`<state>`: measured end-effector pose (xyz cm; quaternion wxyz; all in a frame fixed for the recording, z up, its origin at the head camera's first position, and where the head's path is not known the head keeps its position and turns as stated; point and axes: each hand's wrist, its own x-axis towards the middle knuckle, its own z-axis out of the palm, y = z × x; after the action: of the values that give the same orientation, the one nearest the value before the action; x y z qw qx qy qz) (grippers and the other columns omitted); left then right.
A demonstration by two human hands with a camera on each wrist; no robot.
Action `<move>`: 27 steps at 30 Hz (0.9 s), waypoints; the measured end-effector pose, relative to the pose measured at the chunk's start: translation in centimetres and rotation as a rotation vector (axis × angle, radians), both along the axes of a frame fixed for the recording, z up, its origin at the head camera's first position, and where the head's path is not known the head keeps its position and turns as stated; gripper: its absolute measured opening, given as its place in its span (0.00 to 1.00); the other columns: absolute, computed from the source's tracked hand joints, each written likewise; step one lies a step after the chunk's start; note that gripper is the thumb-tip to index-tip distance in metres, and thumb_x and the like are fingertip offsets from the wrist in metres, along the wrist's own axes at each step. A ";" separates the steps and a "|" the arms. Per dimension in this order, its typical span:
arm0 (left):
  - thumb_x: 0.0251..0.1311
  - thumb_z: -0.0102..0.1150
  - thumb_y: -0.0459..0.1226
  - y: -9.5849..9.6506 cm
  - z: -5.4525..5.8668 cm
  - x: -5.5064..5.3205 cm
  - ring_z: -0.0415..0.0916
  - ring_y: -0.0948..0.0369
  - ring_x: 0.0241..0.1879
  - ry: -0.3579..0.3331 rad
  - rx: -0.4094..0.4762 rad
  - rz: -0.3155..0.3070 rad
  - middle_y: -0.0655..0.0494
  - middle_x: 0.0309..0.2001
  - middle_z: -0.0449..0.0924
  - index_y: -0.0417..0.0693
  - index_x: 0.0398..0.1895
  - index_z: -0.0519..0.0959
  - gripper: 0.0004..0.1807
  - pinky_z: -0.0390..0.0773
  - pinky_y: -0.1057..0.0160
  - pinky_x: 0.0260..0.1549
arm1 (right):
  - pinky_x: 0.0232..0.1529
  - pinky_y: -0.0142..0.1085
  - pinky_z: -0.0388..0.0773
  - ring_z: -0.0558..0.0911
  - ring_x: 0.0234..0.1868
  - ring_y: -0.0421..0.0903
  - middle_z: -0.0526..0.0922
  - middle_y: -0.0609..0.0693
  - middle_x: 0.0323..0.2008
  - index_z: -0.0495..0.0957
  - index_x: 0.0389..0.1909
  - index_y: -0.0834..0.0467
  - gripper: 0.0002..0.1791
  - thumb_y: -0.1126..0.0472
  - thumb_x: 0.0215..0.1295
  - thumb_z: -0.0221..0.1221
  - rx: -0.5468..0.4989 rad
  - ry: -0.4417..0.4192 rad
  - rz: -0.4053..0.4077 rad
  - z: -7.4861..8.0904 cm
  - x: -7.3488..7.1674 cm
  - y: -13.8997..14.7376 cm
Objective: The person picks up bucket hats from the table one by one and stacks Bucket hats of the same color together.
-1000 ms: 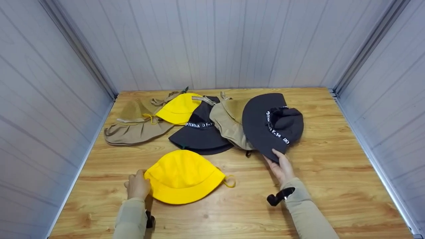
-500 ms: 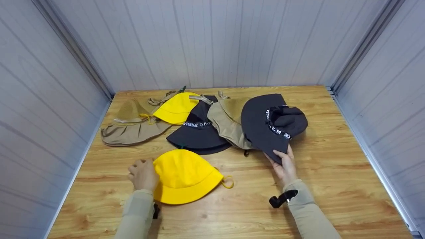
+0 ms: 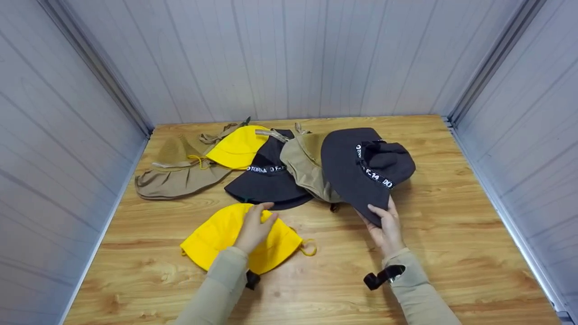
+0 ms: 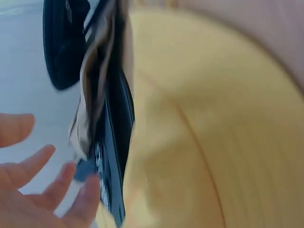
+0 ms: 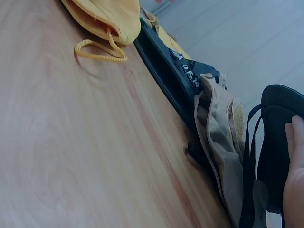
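Dark hat (image 3: pixel 345 171) in right hand (image 3: pixel 385 229), left hand (image 3: pixel 255 228) shifted over yellow hat (image 3: pixel 212 237)

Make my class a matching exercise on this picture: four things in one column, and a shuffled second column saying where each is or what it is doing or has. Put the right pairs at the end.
Column one
1. Left hand
2. Right hand
3. Front yellow hat
4. Middle dark hat

Column two
A. Lies between the back yellow hat and the right tan hat
B. Grips the brim of the rightmost dark hat
C. Has a yellow cord loop at its right end
D. Appears over yellow cloth in the head view

Pairs: 1-D, 2-B, 3-C, 4-A
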<state>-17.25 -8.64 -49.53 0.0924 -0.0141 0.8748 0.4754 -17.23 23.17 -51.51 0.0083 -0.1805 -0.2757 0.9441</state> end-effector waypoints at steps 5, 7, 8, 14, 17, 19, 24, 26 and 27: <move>0.74 0.50 0.43 2.2 -0.3 -0.1 0.73 0.42 0.61 -0.094 0.279 -0.090 0.37 0.64 0.71 0.36 0.70 0.64 0.28 0.77 0.47 0.58 | 0.42 0.44 0.86 0.86 0.43 0.48 0.80 0.49 0.48 0.58 0.72 0.45 0.42 0.85 0.64 0.44 0.008 0.033 0.024 0.1 0.5 -0.6; 0.75 0.49 0.43 3.0 -0.5 0.0 0.73 0.40 0.61 -0.147 0.399 -0.106 0.34 0.64 0.70 0.34 0.72 0.59 0.31 0.79 0.47 0.56 | 0.40 0.43 0.86 0.86 0.42 0.48 0.82 0.49 0.46 0.66 0.65 0.45 0.39 0.85 0.63 0.45 0.017 0.042 0.035 0.1 0.7 -0.8; 0.75 0.49 0.43 3.4 -0.6 0.0 0.73 0.40 0.61 -0.176 0.453 -0.109 0.33 0.65 0.69 0.34 0.73 0.57 0.32 0.79 0.47 0.56 | 0.40 0.42 0.86 0.86 0.42 0.48 0.83 0.48 0.46 0.69 0.61 0.44 0.37 0.85 0.63 0.45 0.029 0.048 0.044 0.1 0.8 -0.9; 0.74 0.49 0.47 4.8 -1.1 0.1 0.72 0.39 0.62 -0.284 0.644 -0.096 0.31 0.68 0.64 0.35 0.76 0.50 0.38 0.80 0.49 0.55 | 0.40 0.38 0.86 0.87 0.43 0.45 0.84 0.45 0.47 0.79 0.49 0.39 0.35 0.84 0.64 0.44 0.160 0.092 0.124 -0.2 1.2 -1.5; 0.74 0.48 0.51 4.9 -1.1 -0.1 0.71 0.39 0.64 -0.321 0.719 -0.086 0.32 0.71 0.60 0.37 0.77 0.48 0.40 0.81 0.50 0.54 | 0.41 0.37 0.86 0.86 0.45 0.44 0.83 0.44 0.48 0.80 0.49 0.39 0.36 0.84 0.63 0.44 0.212 0.113 0.163 -0.3 1.3 -1.6; 0.73 0.47 0.54 4.8 -0.9 -0.2 0.71 0.39 0.64 -0.332 0.752 -0.086 0.34 0.73 0.56 0.38 0.77 0.47 0.42 0.81 0.51 0.54 | 0.42 0.37 0.86 0.86 0.45 0.43 0.83 0.44 0.49 0.80 0.49 0.38 0.36 0.84 0.63 0.44 0.240 0.122 0.186 -0.4 1.4 -1.7; 0.72 0.47 0.56 4.3 -0.3 -0.5 0.81 0.47 0.54 -0.321 0.812 -0.098 0.37 0.69 0.67 0.37 0.75 0.53 0.40 0.82 0.51 0.53 | 0.44 0.37 0.85 0.85 0.47 0.44 0.83 0.46 0.49 0.80 0.50 0.38 0.37 0.84 0.61 0.45 0.294 0.125 0.243 -0.5 1.7 -2.0; 0.73 0.47 0.55 4.1 -0.2 -0.6 0.83 0.51 0.50 -0.315 0.863 -0.098 0.39 0.62 0.76 0.39 0.73 0.57 0.37 0.82 0.51 0.52 | 0.45 0.38 0.85 0.85 0.48 0.44 0.83 0.46 0.50 0.80 0.50 0.39 0.37 0.84 0.59 0.46 0.313 0.124 0.271 -0.6 1.8 -2.1; 0.73 0.47 0.54 3.9 -0.2 -0.6 0.84 0.53 0.49 -0.311 0.893 -0.097 0.41 0.58 0.79 0.40 0.72 0.60 0.34 0.82 0.51 0.52 | 0.45 0.38 0.85 0.84 0.49 0.44 0.82 0.46 0.50 0.80 0.51 0.39 0.37 0.84 0.59 0.47 0.325 0.125 0.288 -0.6 1.9 -2.1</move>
<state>-17.86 -4.70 -49.73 0.2411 -0.0032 0.5605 0.7923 -15.35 21.05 -52.09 -0.0806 -0.0765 -0.4461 0.8881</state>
